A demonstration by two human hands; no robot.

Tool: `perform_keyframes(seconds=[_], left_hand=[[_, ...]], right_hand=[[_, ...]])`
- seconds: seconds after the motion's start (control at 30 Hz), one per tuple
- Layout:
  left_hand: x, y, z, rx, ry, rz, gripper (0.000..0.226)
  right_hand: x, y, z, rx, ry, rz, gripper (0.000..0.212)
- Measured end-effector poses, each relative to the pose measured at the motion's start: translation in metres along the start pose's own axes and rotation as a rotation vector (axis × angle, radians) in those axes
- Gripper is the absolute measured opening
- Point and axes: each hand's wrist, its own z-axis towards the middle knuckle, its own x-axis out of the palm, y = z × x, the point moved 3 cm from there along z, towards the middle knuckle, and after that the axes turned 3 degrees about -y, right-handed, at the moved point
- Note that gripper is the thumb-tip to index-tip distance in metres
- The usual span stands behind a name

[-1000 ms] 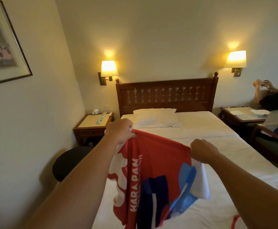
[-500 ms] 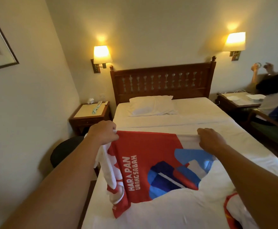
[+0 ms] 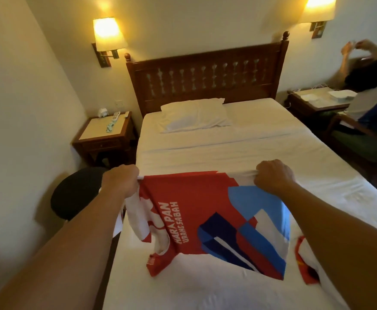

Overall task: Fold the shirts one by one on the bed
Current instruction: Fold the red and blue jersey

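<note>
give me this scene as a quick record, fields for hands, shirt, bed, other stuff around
left hand: left hand grips the far left corner of the red, white and blue printed shirt
right hand: right hand grips its far right corner
shirt: spread out over the white-sheeted bed, print facing up
bed: white pillow by the dark wooden headboard
nearby: second red and white garment beside the right forearm
</note>
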Motion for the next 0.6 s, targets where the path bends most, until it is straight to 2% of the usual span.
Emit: perform_keyframes(seconds=[0.17, 0.37, 0.6], left_hand=[[0.028, -0.009, 0.053, -0.101, -0.049, -0.17, 0.014], [0.043, -0.031, 0.116, -0.267, -0.237, -0.362, 0.004], [-0.03, -0.024, 0.178, -0.279, -0.492, -0.445, 0.017]], right_hand=[[0.024, -0.005, 0.061, 0.106, 0.007, 0.124, 0.019], [0.043, 0.001, 0.124, 0.219, -0.104, 0.265, 0.026], [-0.015, 0.014, 0.18, 0.253, -0.303, 0.382, 0.023]])
